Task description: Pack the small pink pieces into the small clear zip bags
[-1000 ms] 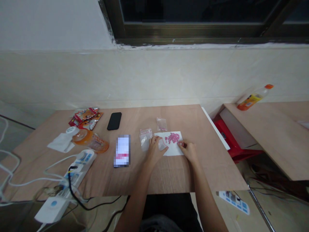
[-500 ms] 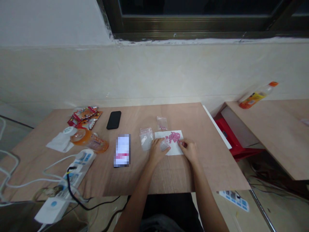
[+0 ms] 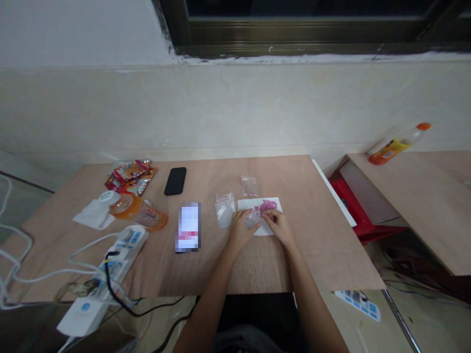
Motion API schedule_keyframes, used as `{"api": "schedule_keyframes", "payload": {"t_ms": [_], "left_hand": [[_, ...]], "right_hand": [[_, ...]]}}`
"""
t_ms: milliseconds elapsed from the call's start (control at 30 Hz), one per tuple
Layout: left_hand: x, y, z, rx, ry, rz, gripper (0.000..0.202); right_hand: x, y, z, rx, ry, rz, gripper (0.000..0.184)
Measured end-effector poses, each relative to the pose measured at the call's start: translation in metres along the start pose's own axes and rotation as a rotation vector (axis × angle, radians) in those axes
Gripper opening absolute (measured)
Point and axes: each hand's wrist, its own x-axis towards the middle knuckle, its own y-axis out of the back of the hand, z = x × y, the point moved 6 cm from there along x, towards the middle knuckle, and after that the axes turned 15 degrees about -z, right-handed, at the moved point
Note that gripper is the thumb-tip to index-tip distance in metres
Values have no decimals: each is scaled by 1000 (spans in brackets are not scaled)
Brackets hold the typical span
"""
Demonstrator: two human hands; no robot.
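Observation:
Pink beads (image 3: 268, 204) lie in a loose pile on a white sheet of paper (image 3: 265, 232). My left hand (image 3: 240, 229) rests at the sheet's left side, with a small clear plastic bag (image 3: 252, 218) held between thumb and fingers. At the bag's right edge, my right hand (image 3: 280, 228) is closed in a pinch, with a speck of pink at its fingertips that looks like a bead. Left of the paper lies a flat clear zip bag (image 3: 225, 212). Behind the sheet is another small bag (image 3: 249, 187) with some pink beads at its bottom.
A phone with a lit screen (image 3: 188, 228) and a dark phone (image 3: 175, 181) lie to the left. Beyond them are an orange bottle (image 3: 142, 213) on its side, red snack packets (image 3: 132, 175) and a power strip (image 3: 121, 257) with cables. Another bottle (image 3: 395, 147) rests on the right-hand table.
My right hand has moved left from the pile's right side to the edge of the bag in my left hand. The left hand keeps its hold. The view has shifted slightly.

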Motion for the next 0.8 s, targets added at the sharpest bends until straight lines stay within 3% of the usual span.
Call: {"api": "schedule_keyframes", "payload": {"t_ms": [500,800], "left_hand": [[-3,6,-5,-4,37,94,42],[-3,7,-4,-39,36,98,41]], "right_hand": [[19,-10,-14,-392,43,-71,17],[19,-11,-13,-362,41,-49,16]]}}
